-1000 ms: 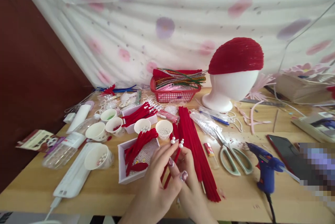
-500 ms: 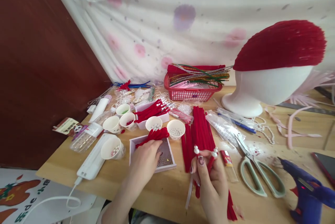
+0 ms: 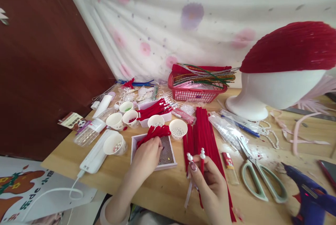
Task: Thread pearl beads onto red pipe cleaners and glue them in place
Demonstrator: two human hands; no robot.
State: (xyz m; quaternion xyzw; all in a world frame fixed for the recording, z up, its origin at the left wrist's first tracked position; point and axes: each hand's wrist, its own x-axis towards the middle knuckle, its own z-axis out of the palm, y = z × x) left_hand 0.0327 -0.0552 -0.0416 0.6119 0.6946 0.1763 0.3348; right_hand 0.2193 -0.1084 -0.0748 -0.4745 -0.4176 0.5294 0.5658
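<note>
Centrally, right hand (image 3: 211,183) pinching bead-tipped stems (image 3: 202,164), left hand (image 3: 148,156) over box rim (image 3: 168,166), grip unclear, bare tabletop (image 3: 169,190) between.

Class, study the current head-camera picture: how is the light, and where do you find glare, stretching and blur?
Head view throughout: light soft and fairly even; a pale glare on the tabletop near the scissors; the mannequin head apparently stretched toward the right edge; the glue gun soft and smeared; the white beads at the right hand somewhat clearer.
</note>
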